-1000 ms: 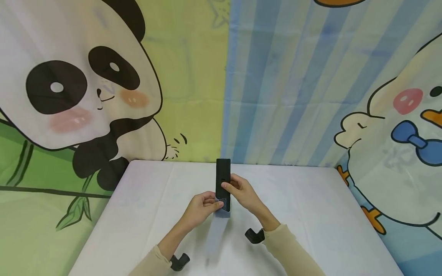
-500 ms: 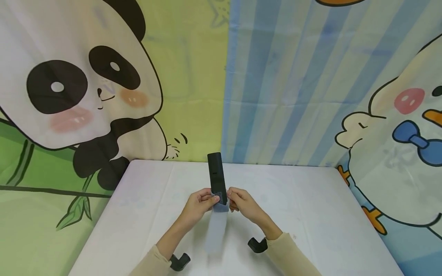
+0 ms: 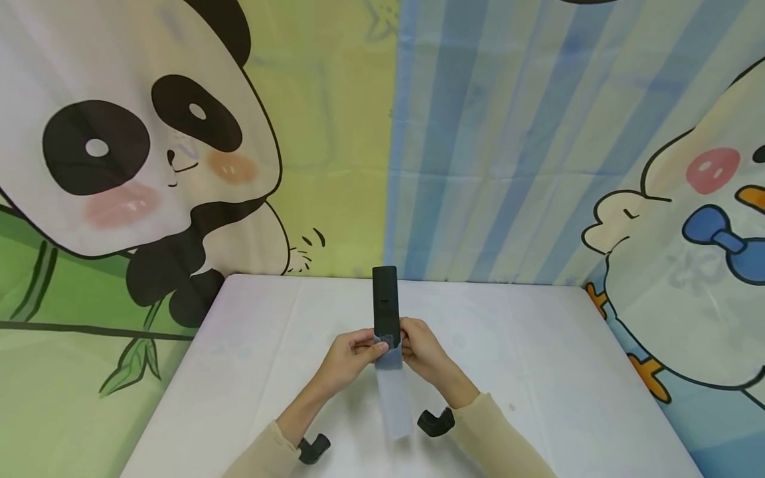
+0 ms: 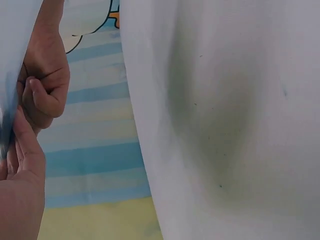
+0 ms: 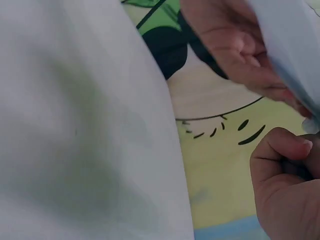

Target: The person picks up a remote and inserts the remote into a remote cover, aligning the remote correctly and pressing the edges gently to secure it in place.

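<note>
A long black object (image 3: pixel 385 302) stands nearly upright above the table, its lower end inside a translucent sleeve (image 3: pixel 392 401) that hangs below it. My left hand (image 3: pixel 346 362) pinches the sleeve and the object's lower end, thumb in front. On the other side my right hand (image 3: pixel 427 352) grips the sleeve's edge with curled fingers. The left wrist view shows the sleeve (image 4: pixel 10 60) at its left edge between both hands. In the right wrist view the sleeve (image 5: pixel 295 45) hangs at the upper right, beside my right hand (image 5: pixel 290 185).
The white table (image 3: pixel 508 372) reaches back to a cloth backdrop (image 3: pixel 466 146) with a panda and a bird printed on it. Black curved pieces are at both wrists, one by the left sleeve cuff (image 3: pixel 314 449) and one by the right (image 3: pixel 435 422).
The black object tilted left, then came back upright, and sits a little lower in the sleeve. My right hand moved down from the black object to the sleeve's edge.
</note>
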### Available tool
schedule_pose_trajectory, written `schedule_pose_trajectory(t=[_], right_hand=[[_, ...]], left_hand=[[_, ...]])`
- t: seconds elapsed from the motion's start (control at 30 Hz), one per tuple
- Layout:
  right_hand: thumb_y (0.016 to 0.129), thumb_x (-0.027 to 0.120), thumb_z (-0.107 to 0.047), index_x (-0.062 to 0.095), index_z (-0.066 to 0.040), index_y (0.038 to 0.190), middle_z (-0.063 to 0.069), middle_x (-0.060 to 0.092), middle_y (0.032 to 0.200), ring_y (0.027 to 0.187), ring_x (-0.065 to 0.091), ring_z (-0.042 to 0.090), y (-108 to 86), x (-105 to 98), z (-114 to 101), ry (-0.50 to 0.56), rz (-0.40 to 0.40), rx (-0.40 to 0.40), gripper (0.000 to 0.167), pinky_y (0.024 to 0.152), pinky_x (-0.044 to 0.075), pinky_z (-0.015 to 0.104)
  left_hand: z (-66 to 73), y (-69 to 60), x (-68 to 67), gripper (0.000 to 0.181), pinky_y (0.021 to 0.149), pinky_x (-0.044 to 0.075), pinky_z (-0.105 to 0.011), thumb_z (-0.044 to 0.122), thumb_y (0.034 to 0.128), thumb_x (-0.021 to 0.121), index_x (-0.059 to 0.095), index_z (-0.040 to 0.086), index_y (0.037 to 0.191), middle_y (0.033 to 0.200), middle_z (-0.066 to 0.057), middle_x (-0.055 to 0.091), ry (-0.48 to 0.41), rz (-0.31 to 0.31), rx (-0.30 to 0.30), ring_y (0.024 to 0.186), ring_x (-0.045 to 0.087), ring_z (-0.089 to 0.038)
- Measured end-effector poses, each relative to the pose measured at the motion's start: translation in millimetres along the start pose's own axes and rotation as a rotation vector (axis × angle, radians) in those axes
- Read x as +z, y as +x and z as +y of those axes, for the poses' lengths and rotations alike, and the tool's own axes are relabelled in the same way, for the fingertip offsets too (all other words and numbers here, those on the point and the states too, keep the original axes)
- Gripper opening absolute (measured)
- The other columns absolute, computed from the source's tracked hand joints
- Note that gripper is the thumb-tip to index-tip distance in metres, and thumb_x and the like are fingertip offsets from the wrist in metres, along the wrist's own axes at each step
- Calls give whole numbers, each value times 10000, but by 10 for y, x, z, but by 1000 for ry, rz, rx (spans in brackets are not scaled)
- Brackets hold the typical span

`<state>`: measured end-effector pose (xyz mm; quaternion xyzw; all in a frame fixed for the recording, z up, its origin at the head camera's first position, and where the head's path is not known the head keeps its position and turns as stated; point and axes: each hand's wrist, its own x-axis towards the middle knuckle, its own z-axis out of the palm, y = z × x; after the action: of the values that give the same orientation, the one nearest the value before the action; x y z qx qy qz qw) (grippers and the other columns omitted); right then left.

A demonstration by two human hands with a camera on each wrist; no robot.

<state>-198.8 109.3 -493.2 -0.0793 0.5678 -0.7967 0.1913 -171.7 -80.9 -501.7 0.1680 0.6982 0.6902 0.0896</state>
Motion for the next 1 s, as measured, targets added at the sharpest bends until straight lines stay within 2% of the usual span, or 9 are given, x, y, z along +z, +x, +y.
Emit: schedule_pose_trajectory(t=[0.1,0.2,0.3,0.37,0.43,0.6,0.77,0.87,1.0], right_hand=[[1026,408,-115,431,-64,681,-45,314,525,468,292,87,-2,-36,-29,-191,-20,-26,350,501,305,242],[1082,423,-173,496,-7,772,0,382,603,516,336,134,-5,-61,-92,-405,30,-99,359,508,337,259],[1080,488,-203,595,6,942,30,470,691,550,382,160,11,-80,-161,-521,98,-169,272,507,350,258],[1060,536,-187,630,4,1038,33,505,737,582,404,160,23,-79,-207,-543,113,-207,215,520,349,259],[1041,570,-153,644,17,1052,24,505,725,587,409,144,-9,-31,-303,-564,100,-238,186,527,346,254],[1012,611,-108,640,41,955,12,451,651,574,406,120,-105,102,-513,-553,108,-298,162,525,335,249],[1012,618,-126,639,46,940,15,439,641,576,406,133,-105,112,-552,-534,132,-312,188,541,340,254],[1016,614,-133,625,49,931,11,429,637,578,400,133,-108,134,-540,-502,153,-327,201,554,340,254],[1011,623,-133,628,53,948,8,430,650,595,398,130,-119,171,-506,-446,218,-348,197,564,339,251]], left_hand=[[-20,-16,-2,438,789,574,-321,246,923,752,654,-45,1235,997,-117,712,-22,77,-30,911,709,-208],[-38,-30,-12,458,774,576,-311,260,896,781,661,-51,1211,991,-117,708,-32,152,-45,902,708,-213],[-65,-35,-12,452,764,571,-285,281,890,785,677,-37,1192,985,-104,718,11,155,-46,890,709,-206],[-82,-34,-1,452,769,567,-276,300,897,776,680,-24,1198,990,-98,724,42,116,-45,893,711,-204],[-100,-28,13,461,789,565,-283,310,911,761,668,-16,1223,1019,-94,728,39,66,-51,920,709,-204],[-123,-51,-4,564,862,554,-382,291,946,723,537,-24,1376,1099,-106,706,-84,-39,-135,1017,663,-214],[-115,-57,-13,487,863,546,-363,281,935,736,616,-30,1290,1048,-72,732,-135,-34,-202,970,649,-157],[-102,-54,12,379,847,548,-331,253,943,727,678,-41,1177,1002,-47,735,-178,-17,-198,921,639,-131],[-92,-52,64,377,771,538,-269,219,943,729,669,-74,1173,960,-27,737,-250,27,-176,842,615,-105]])
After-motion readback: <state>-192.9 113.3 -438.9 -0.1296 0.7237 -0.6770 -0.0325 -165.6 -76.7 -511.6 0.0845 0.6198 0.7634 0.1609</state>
